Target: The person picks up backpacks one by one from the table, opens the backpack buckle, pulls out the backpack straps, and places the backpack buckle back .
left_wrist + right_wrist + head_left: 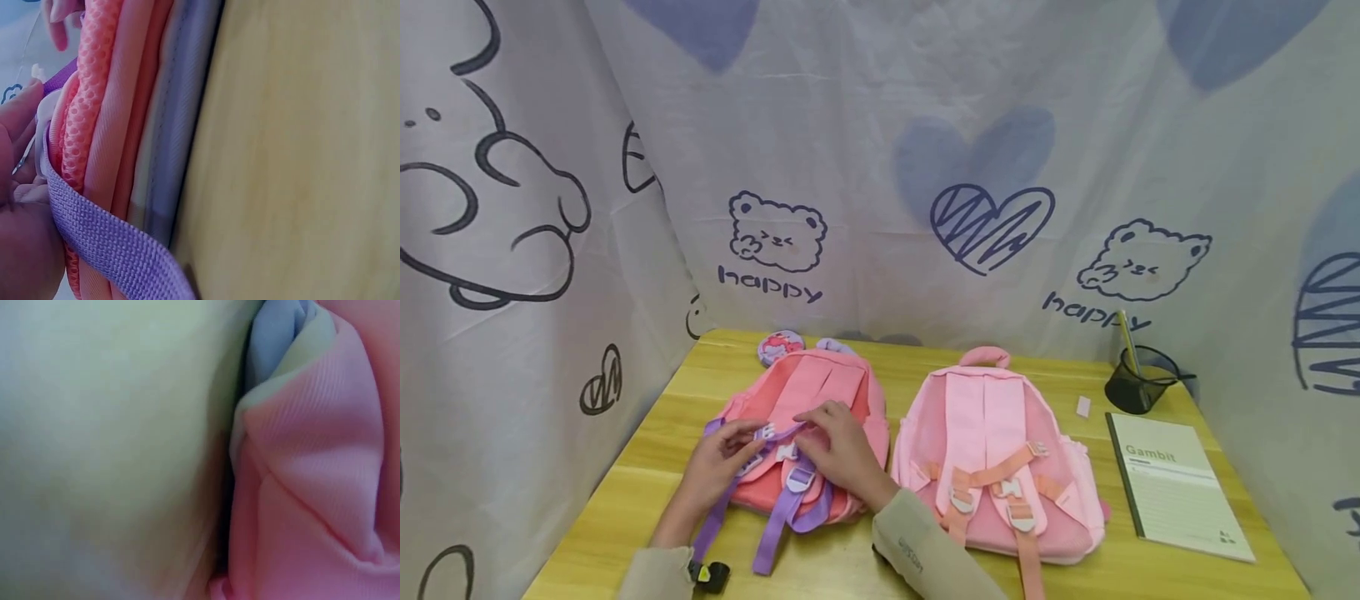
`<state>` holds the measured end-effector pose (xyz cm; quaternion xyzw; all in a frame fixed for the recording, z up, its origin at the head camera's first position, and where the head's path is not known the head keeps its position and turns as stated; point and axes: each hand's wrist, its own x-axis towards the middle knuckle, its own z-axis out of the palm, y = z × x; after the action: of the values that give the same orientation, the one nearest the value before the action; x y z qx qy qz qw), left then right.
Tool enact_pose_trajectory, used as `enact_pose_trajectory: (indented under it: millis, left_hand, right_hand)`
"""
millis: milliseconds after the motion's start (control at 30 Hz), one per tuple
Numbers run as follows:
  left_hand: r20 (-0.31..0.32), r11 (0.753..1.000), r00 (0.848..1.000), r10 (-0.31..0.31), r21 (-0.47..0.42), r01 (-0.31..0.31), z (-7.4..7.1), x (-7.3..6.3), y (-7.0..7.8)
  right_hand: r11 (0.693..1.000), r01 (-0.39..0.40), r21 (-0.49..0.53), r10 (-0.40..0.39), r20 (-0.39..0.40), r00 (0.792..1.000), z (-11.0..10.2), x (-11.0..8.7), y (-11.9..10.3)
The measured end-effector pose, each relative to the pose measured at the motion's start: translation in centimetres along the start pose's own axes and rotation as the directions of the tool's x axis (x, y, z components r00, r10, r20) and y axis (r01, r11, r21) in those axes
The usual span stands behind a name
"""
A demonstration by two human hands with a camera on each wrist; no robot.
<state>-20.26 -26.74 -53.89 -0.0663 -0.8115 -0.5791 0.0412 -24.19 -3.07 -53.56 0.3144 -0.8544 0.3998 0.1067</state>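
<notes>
Head | left hand (pixel 721 457) pinches white buckle (pixel 765 432) | right hand (pixel 844 448), knuckles up, pinches purple strap (pixel 787 433)

A pale pink backpack (pixel 985 408) with orange straps (pixel 1032 571) lies on the wood-grain table (pixel 602 508). Right of it is a notebook (pixel 1180 492) marked "Gambit", dark along its left edge. Just beyond stands a black cup (pixel 1123 390) with a yellow pencil (pixel 1127 337) leaning inside. A small pale block (pixel 1083 407) lies near the cup. Behind hangs a whitish cloth (pixel 865 133) printed with hearts, bears and "happy".
</notes>
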Motion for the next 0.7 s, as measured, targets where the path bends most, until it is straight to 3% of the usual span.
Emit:
enact_pose_trajectory:
  millis: [100,167,433,700]
  left_hand:
    - [-0.002,0.998,0.998,0.057,0.003,-0.057,0.04,0.04,0.04]
    - [0.000,0.996,0.996,0.088,0.003,-0.088,0.04,0.03,0.09]
    - [0.037,0.981,0.982,0.186,0.054,-0.187,0.41,0.35,0.33]
    - [0.052,0.989,0.988,0.148,0.017,-0.149,0.81,0.48,0.08]
  right_hand:
    - [0.999,0.036,-0.038,-0.039,-0.070,0.997,0.04,0.44,-0.12]
    - [0.997,0.049,-0.060,-0.053,-0.075,0.996,0.19,0.68,-0.15]
    - [0.996,0.084,-0.030,-0.082,0.062,0.995,0.28,0.79,-0.23]
    - [0.998,0.062,0.008,-0.062,0.081,0.995,0.62,0.41,-0.03]
